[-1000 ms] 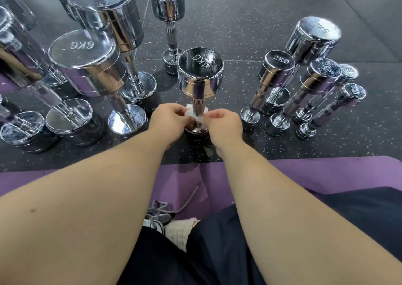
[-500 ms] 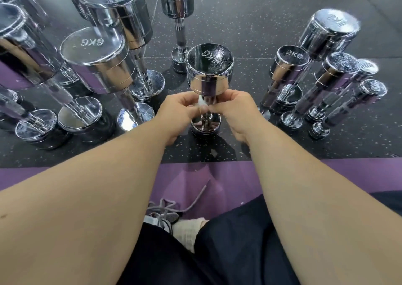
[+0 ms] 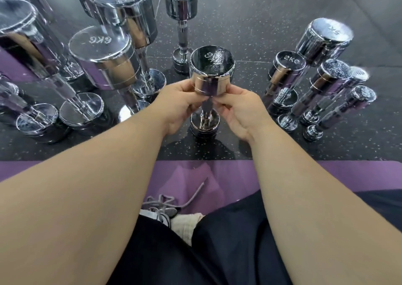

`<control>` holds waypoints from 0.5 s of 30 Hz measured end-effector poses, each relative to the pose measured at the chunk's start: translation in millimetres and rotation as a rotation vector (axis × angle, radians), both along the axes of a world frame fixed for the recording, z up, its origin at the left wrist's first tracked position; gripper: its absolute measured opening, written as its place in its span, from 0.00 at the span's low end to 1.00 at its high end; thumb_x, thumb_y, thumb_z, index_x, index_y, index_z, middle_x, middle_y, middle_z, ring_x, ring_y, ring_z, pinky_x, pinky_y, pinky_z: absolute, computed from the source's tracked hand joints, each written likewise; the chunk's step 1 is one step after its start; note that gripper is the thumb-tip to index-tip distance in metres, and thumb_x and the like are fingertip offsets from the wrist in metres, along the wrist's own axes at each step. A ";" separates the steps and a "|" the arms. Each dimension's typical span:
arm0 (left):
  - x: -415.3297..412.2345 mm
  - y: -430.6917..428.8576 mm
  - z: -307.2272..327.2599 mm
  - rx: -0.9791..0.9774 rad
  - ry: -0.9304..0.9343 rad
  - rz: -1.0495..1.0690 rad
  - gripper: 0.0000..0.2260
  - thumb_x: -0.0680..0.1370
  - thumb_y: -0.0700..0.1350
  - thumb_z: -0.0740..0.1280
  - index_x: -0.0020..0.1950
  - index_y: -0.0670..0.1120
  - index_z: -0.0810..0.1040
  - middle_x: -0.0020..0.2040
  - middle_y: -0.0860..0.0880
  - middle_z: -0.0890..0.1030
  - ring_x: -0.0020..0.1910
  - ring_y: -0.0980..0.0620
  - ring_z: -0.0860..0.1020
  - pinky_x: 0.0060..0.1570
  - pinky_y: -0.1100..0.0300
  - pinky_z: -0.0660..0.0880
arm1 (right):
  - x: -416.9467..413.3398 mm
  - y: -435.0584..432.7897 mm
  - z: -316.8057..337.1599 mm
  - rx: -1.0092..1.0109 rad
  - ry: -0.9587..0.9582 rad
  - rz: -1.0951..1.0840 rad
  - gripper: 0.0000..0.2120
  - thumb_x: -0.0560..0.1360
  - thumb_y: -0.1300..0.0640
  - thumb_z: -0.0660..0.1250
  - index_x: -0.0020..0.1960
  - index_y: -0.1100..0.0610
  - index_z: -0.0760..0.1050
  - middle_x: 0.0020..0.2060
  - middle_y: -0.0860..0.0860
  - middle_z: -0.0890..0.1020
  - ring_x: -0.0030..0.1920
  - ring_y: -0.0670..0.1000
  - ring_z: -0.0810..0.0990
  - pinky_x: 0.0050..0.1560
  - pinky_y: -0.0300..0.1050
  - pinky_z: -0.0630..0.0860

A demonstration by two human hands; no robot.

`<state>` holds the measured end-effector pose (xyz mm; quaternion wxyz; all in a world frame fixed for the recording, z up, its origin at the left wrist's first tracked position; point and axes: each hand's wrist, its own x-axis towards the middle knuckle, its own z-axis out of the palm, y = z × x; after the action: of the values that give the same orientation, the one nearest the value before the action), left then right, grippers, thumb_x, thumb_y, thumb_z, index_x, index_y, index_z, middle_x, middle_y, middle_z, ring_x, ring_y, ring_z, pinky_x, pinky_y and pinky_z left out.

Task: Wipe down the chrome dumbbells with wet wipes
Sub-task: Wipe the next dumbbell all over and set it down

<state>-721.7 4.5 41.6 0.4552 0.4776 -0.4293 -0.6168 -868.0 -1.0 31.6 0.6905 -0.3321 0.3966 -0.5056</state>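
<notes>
A chrome dumbbell point(image 3: 212, 67) stands upright on the dark speckled floor in front of me. My left hand point(image 3: 176, 108) and my right hand point(image 3: 241, 110) meet at its handle, right under the top head, fingers pinched around the shaft. Only a thin white sliver of the wet wipe point(image 3: 208, 98) shows between the fingertips; the rest is hidden by the fingers. The lower handle and bottom head are bare and visible between my wrists.
Large upright dumbbells, one marked 6KG point(image 3: 102, 54), crowd the left. Several smaller ones, one marked 2KG point(image 3: 287, 67), stand on the right, and one point(image 3: 181, 2) behind. I sit on a purple mat point(image 3: 304, 173) with a laced shoe point(image 3: 161, 210) near my legs.
Both hands have slid up the handle with the wipe, from just above the bottom head to just under the top head.
</notes>
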 end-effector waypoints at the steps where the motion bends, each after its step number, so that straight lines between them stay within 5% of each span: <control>1: -0.7 -1.2 -1.0 0.005 -0.012 0.010 0.12 0.74 0.29 0.67 0.48 0.45 0.81 0.39 0.53 0.84 0.39 0.56 0.79 0.44 0.65 0.73 | 0.1 -0.1 -0.5 -0.010 0.091 -0.011 0.10 0.75 0.74 0.64 0.47 0.62 0.80 0.34 0.49 0.84 0.35 0.44 0.79 0.38 0.35 0.74; 5: 1.8 -8.8 -12.4 0.006 -0.130 -0.009 0.10 0.72 0.32 0.71 0.46 0.46 0.82 0.41 0.52 0.85 0.43 0.54 0.82 0.53 0.59 0.76 | -5.9 -7.9 -9.4 -0.009 0.437 0.022 0.04 0.73 0.61 0.73 0.48 0.56 0.83 0.34 0.42 0.83 0.34 0.38 0.75 0.38 0.35 0.68; 10: 2.6 -14.7 -33.9 -0.016 -0.387 -0.077 0.12 0.71 0.32 0.74 0.45 0.50 0.83 0.35 0.57 0.84 0.36 0.60 0.78 0.42 0.67 0.75 | -13.8 -12.2 -18.6 0.016 0.603 0.086 0.07 0.72 0.63 0.74 0.50 0.57 0.83 0.32 0.44 0.83 0.27 0.36 0.73 0.30 0.28 0.67; 13: 2.0 -15.9 -51.5 -0.064 -0.697 -0.046 0.07 0.72 0.42 0.77 0.41 0.55 0.84 0.33 0.59 0.82 0.33 0.64 0.74 0.38 0.67 0.72 | -5.3 -8.6 -36.4 0.035 0.851 0.137 0.09 0.73 0.58 0.74 0.53 0.55 0.85 0.43 0.51 0.86 0.39 0.46 0.76 0.39 0.38 0.72; 15: 1.9 -17.5 -58.4 -0.104 -0.909 -0.025 0.03 0.73 0.48 0.76 0.40 0.52 0.84 0.42 0.54 0.81 0.40 0.56 0.75 0.42 0.61 0.72 | 2.0 -4.9 -43.1 -0.020 0.985 0.121 0.08 0.74 0.56 0.73 0.53 0.51 0.85 0.41 0.48 0.84 0.44 0.48 0.77 0.47 0.43 0.73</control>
<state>-719.8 -13.0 -16.8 0.2366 0.6710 -0.6215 -0.3279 -865.9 -5.9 -11.5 0.4459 -0.5606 0.6509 -0.2515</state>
